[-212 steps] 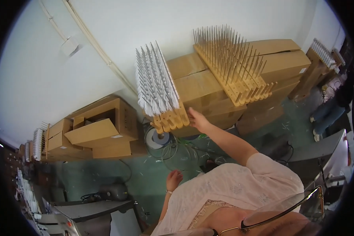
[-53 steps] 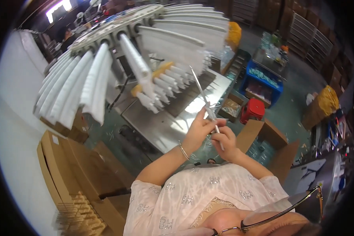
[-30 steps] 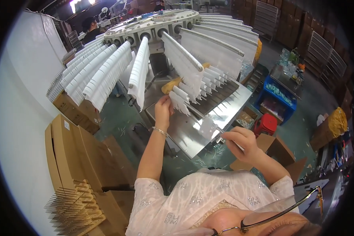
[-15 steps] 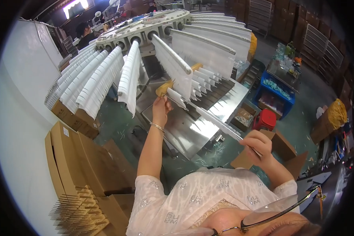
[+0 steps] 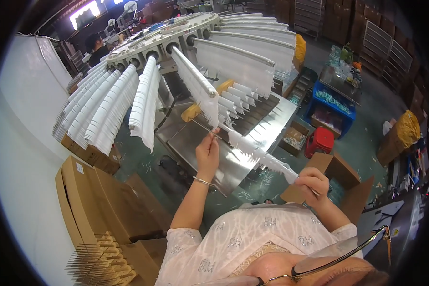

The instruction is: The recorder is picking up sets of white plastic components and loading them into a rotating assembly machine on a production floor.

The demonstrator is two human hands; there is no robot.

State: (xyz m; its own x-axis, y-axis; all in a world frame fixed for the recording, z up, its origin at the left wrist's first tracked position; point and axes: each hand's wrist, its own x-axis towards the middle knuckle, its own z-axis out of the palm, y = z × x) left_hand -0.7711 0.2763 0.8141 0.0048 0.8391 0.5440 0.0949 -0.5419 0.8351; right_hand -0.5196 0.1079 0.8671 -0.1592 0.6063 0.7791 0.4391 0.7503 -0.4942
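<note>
A thin metal rod [image 5: 205, 125] with a yellow, wood-coloured handle [image 5: 190, 113] slants across in front of me. A bunched, fringed white strip [image 5: 257, 153] runs along its line between my hands. My left hand [image 5: 208, 153] is closed on the rod, fingertips pinching it at the strip's upper left end. At the lower right end, my right hand [image 5: 313, 182] is closed around the rod tip and the strip's end. Just beyond my left hand, a white sheet hangs from an arm of the large round rack [image 5: 167, 35].
Similar handled rods with white strips [image 5: 238, 98] lie on the metal table [image 5: 190, 148]. Cardboard boxes [image 5: 95, 200] stand at left, near a bundle of metal pins [image 5: 100, 260]. A red stool [image 5: 319, 142], an open carton [image 5: 341, 167] and a blue crate [image 5: 331, 107] are at right.
My left hand has moved right along the rod, away from the handle. The strip is now bunched with its fringe spread between my hands. My right hand stays nearly in place.
</note>
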